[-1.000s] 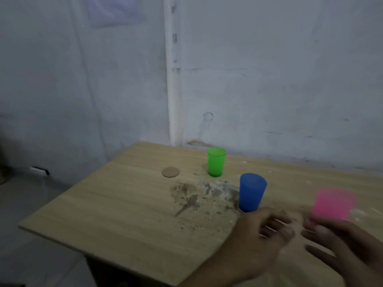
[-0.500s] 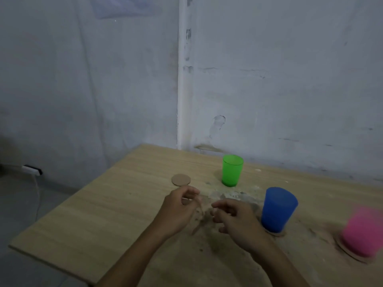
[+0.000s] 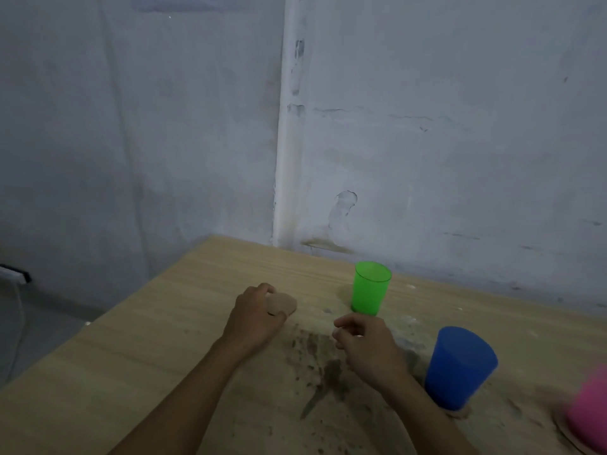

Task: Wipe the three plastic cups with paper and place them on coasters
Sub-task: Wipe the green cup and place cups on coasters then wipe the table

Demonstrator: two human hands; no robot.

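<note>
The left hand (image 3: 256,320) has moved forward since half a second ago and now closes its grip on the round brown cork coaster (image 3: 283,303), which lay untouched on the pale wooden tabletop (image 3: 138,356) then; the fingers pinch its near edge. The coaster sits just left of the translucent green plastic cup (image 3: 370,288), which stands upright on bare wood. The right hand (image 3: 368,348) hovers near and in front of the green cup, fingers loosely curled on nothing. Right of the green cup and closer to the person, the blue plastic cup (image 3: 460,367) stands on a coaster, and the pink plastic cup (image 3: 588,418), blurred at the frame edge, also rests on one. So two cups look finished; the green one seems next, with its coaster probably about to be positioned.
</note>
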